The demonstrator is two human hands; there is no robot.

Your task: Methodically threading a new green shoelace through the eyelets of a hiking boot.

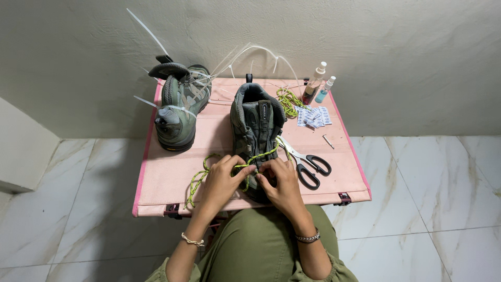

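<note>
A plain grey-white wall and pale marble floor tiles frame a small pink fabric folding table (pixel 172 177). On it, near the front edge, stands an olive-green hiking boot (pixel 257 125), its long axis running straight away from the person, toe toward them and heel collar toward the wall. A yellow-green braided lace (pixel 201 177) crosses the toe end and trails off to the left over the table.

Both hands work at the boot's toe end, side by side. The left hand (pixel 223 180) pinches the lace between thumb and fingertips just left of the boot's midline; the right hand (pixel 282 183) has its fingers pressed together on the lace at the lowest eyelets, touching the boot. The boot lies directly beyond both hands, equally close to each.

A 2nd matching boot (pixel 177 109), bristling with white zip ties (pixel 151 36), stands at the far left. Black-handled scissors (pixel 308 164) lie just right of the hands. Further back sit another coiled lace (pixel 288 99), small white sachets (pixel 313 116) and 2 little spray bottles (pixel 318 83).
</note>
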